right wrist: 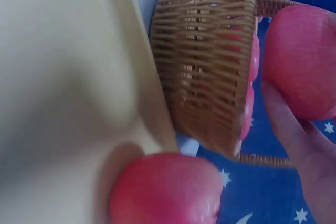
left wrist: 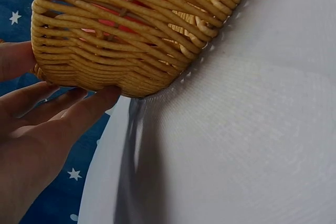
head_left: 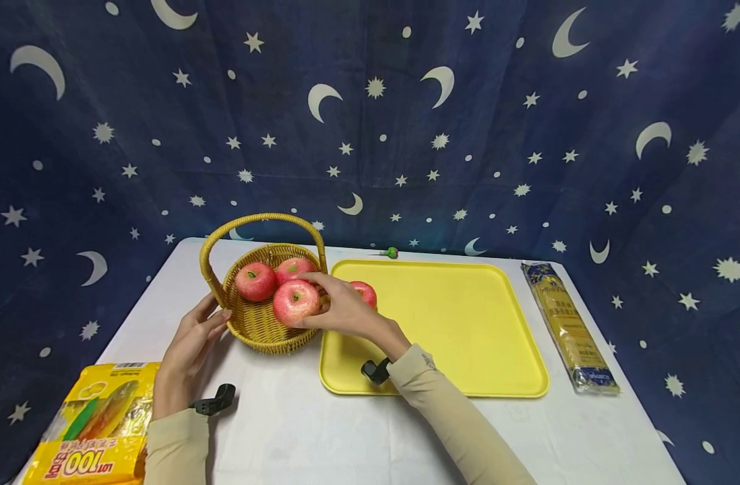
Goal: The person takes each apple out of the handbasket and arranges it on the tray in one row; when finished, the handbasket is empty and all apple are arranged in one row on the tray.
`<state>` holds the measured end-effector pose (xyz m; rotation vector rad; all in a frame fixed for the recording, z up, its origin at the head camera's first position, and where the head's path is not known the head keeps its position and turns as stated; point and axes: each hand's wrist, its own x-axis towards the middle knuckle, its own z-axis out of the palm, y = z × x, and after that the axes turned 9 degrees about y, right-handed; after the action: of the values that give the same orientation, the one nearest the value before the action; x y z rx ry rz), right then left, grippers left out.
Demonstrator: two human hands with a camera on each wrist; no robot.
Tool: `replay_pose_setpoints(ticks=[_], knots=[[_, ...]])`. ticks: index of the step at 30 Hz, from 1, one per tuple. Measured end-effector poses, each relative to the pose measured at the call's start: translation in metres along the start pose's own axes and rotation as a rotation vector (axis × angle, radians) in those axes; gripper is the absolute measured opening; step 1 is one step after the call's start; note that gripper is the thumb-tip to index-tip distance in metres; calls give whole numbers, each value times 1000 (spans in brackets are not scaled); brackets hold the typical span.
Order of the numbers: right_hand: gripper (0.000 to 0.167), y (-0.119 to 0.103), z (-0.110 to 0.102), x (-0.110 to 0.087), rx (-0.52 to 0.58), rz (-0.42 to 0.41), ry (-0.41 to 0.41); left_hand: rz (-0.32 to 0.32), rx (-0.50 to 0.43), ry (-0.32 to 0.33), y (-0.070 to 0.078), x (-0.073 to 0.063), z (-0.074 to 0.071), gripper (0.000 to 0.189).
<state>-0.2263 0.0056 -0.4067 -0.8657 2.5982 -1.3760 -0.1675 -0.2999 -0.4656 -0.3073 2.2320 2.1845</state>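
My right hand (head_left: 352, 311) grips a red apple (head_left: 295, 304) over the wicker basket (head_left: 262, 331). In the right wrist view this apple (right wrist: 302, 61) stands above the basket's rim, my thumb and fingers around it. Two more red apples, one at the left (head_left: 255, 281) and one behind (head_left: 293, 268), lie inside the basket. My left hand (head_left: 188, 343) holds the basket's left side, thumb at the rim; its fingers (left wrist: 79, 114) press the woven wall from outside. Another apple (head_left: 365, 294) sits on the yellow tray (head_left: 449, 330), partly hidden by my right hand.
A yellow snack bag (head_left: 97, 424) lies at the front left. Along the table's right side is a long packet (head_left: 567, 327), seemingly of noodles. Behind the tray lies a small green object (head_left: 392, 252). The basket's tall handle (head_left: 257, 217) arches above its far side.
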Motion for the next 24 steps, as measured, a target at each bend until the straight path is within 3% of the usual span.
replay_pose_setpoints(ticks=[8,15,24], knots=[[76,7,-23,-14,90,-14,23,2,-9,4,0,0,0,78],[76,16,-45,-25,26,-33,86,-1,4,6,2,2,-1,77],[78,38,-72,-51,56,64,127,-19,-1,10,0,2,1,77]])
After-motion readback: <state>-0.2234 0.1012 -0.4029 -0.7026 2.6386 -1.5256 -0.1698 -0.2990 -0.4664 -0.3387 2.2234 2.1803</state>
